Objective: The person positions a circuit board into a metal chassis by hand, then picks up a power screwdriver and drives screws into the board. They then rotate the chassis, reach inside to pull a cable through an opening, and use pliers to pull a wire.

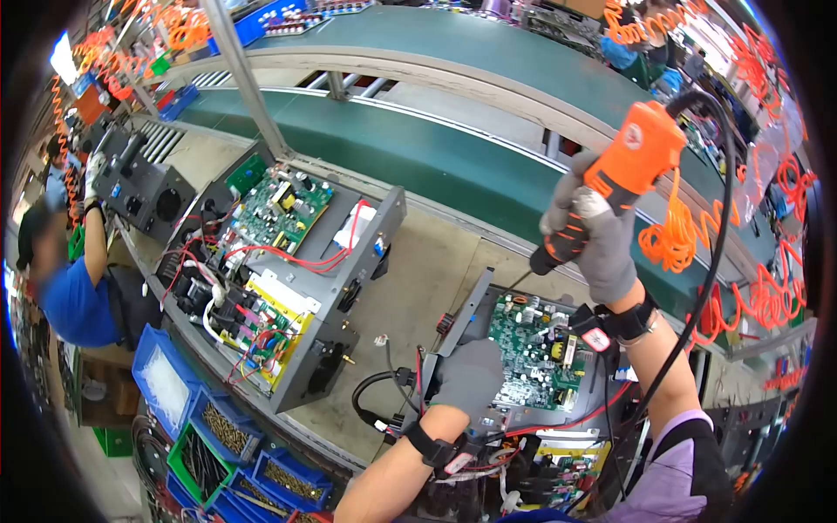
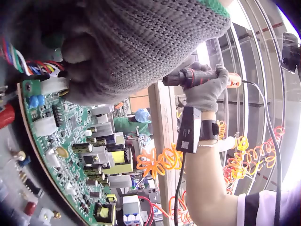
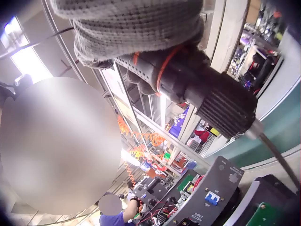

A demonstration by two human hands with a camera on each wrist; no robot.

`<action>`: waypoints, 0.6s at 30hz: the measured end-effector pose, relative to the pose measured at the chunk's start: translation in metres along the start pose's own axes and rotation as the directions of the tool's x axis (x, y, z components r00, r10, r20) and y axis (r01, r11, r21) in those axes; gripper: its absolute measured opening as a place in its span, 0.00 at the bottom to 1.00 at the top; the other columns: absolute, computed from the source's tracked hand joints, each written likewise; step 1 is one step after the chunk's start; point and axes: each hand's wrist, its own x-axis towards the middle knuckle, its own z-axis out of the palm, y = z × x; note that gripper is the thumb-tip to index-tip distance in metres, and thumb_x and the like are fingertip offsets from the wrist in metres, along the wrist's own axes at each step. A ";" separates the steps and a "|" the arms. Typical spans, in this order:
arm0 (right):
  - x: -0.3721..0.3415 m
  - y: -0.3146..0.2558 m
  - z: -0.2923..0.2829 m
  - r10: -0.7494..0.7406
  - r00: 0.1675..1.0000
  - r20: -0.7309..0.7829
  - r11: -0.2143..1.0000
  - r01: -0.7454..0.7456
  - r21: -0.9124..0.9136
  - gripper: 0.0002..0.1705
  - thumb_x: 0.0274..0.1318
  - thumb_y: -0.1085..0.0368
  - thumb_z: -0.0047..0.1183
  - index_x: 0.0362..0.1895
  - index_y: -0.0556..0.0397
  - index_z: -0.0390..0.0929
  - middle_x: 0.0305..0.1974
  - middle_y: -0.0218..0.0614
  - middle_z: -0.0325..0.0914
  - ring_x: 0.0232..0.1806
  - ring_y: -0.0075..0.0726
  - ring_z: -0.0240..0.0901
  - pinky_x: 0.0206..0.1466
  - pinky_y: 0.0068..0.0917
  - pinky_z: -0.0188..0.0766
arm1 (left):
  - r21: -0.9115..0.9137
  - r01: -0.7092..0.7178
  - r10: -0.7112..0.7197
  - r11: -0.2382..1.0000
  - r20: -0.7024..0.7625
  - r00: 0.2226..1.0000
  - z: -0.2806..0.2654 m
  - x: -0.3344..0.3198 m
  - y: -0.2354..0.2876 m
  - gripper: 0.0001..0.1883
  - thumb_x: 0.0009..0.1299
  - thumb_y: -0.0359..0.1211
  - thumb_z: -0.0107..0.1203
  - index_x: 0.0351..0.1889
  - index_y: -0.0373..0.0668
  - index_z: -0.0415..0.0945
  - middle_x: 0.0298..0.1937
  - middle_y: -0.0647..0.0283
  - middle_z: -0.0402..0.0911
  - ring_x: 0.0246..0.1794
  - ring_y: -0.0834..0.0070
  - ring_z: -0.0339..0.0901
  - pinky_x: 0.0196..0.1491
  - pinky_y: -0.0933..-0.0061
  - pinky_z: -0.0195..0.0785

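closed firmly, the gloved fingers of the right hand (image 1: 602,235) wrap round the electric screwdriver (image 1: 641,144), leaving no slack about its body. the left hand (image 1: 471,379), also gloved, bends over the edge of the circuit board (image 1: 532,349), close to a bundle of coloured wires (image 2: 30,61); i cannot tell whether it pinches anything or merely rests there.

as far as i can judge, fastening is under way and only partly along. the board already lies in the open grey chassis (image 1: 475,301), in front of the person and between the two hands. the bit (image 3: 277,155) slants down towards the board's far corner, but whether it meets a screw is not clear, nor can i count which screws are in. a white plug (image 1: 382,340) stands loose beside the chassis, so some wiring probably remains, and no cover is on.

the board itself is green, component side up, crowded with dark cylindrical capacitors, a yellow-wrapped part and pale connectors. it looks flat and unbroken where it shows. red wires (image 1: 567,423) run along its near side, and a similar open unit (image 1: 336,344) stands to the left, well apart.
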 end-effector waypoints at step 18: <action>-0.004 -0.005 0.001 -0.024 1.000 0.011 0.998 0.024 -0.064 0.26 0.56 0.55 0.51 0.56 0.55 0.66 0.32 0.31 0.67 0.27 0.24 0.66 0.31 0.27 0.69 | -0.130 -0.119 0.107 0.984 -0.099 0.989 -0.003 -0.007 -0.003 0.06 0.62 0.31 0.54 0.31 0.41 0.81 0.31 0.50 0.83 0.35 0.54 0.83 0.35 0.55 0.76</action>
